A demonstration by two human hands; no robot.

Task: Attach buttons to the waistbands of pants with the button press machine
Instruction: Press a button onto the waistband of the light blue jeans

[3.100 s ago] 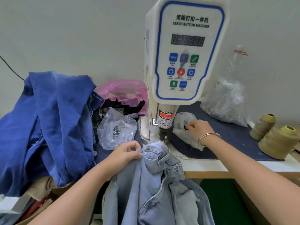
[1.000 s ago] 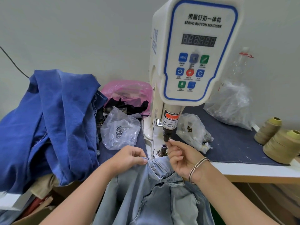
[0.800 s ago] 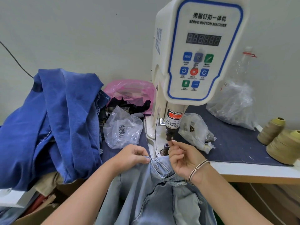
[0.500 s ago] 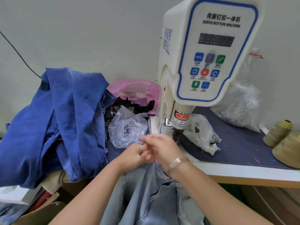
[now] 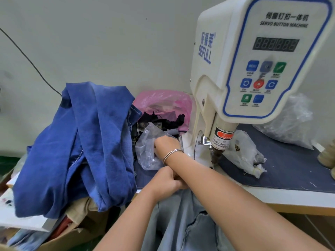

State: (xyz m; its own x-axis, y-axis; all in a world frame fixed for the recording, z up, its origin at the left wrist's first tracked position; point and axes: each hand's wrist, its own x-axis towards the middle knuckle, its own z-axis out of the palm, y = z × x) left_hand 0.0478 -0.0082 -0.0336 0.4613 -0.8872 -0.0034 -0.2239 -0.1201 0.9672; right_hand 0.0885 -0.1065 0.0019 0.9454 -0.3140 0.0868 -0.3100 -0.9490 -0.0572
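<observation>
Pale wall behind, a white-edged table (image 5: 299,200) with a dark blue mat (image 5: 293,171) in front. Light grey-blue pants (image 5: 183,223) hang off the table's near edge, their top bunched in the left hand (image 5: 166,180), which is closed on the fabric just below the button press machine (image 5: 253,69). The right hand (image 5: 165,144) (a bangle on its wrist) crosses over the left and reaches into a clear plastic bag (image 5: 147,153) left of the machine's base; its fingers are buried in the plastic, so I cannot tell what they hold or how far they are curled. A second clear bag (image 5: 248,154) lies right of the press head. Dark blue garments (image 5: 87,142) are piled at left, with a pink bag (image 5: 163,100) behind them.
</observation>
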